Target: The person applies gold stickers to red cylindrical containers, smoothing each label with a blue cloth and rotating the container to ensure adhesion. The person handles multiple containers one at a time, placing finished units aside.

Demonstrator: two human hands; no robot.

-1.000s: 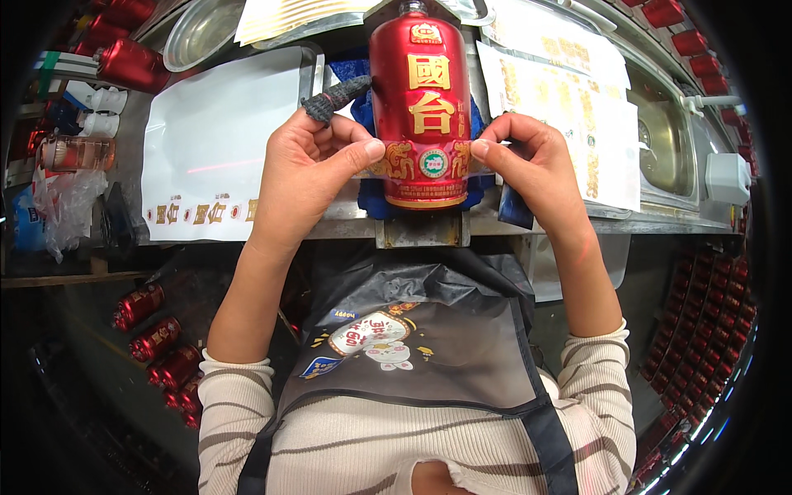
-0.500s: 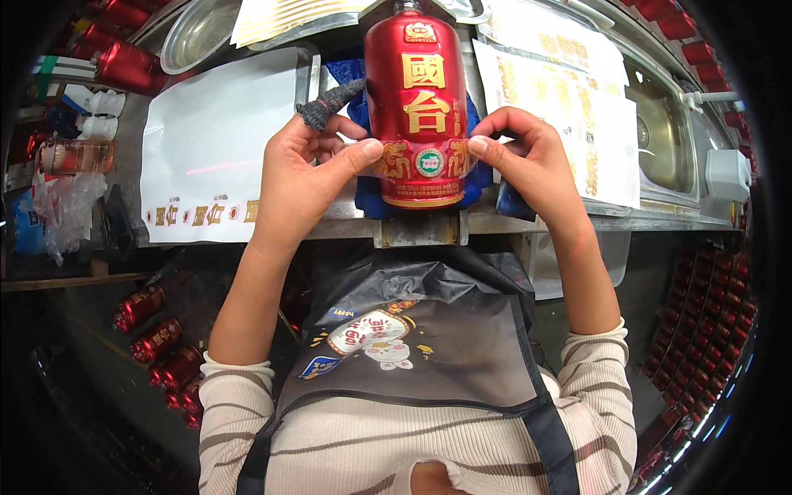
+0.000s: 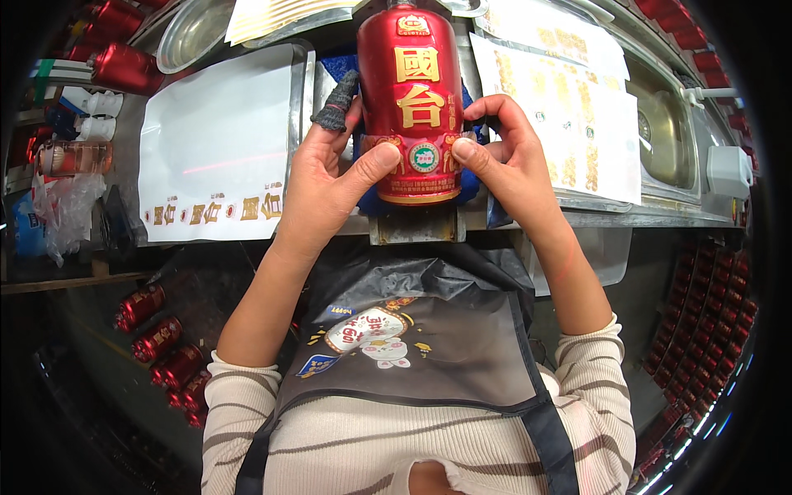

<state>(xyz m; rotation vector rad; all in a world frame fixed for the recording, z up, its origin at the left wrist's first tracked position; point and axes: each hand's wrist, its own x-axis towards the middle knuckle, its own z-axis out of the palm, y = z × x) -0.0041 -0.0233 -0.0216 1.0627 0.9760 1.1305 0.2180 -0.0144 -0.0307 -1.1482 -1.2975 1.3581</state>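
Note:
A glossy red bottle with raised gold characters lies on its back, neck away from me, on a blue cloth. Across its lower part runs a clear decal strip with gold ornaments and a round green-and-white emblem. My left hand presses its thumb on the strip's left part; the index finger wears a dark grey knitted finger sleeve and is raised. At the strip's right end, my right hand pinches with the thumb on the bottle face and the fingers curled at its side. Some fingertips are hidden.
White decal sheets lie left and right of the bottle. A metal bowl stands at the far left, a sink at the right. More red bottles stand below left, with rows below right.
Both thumbs have moved inward over the bottle's face, pressing the strip's ends closer to the emblem. My left index finger has lifted. The view has shifted slightly.

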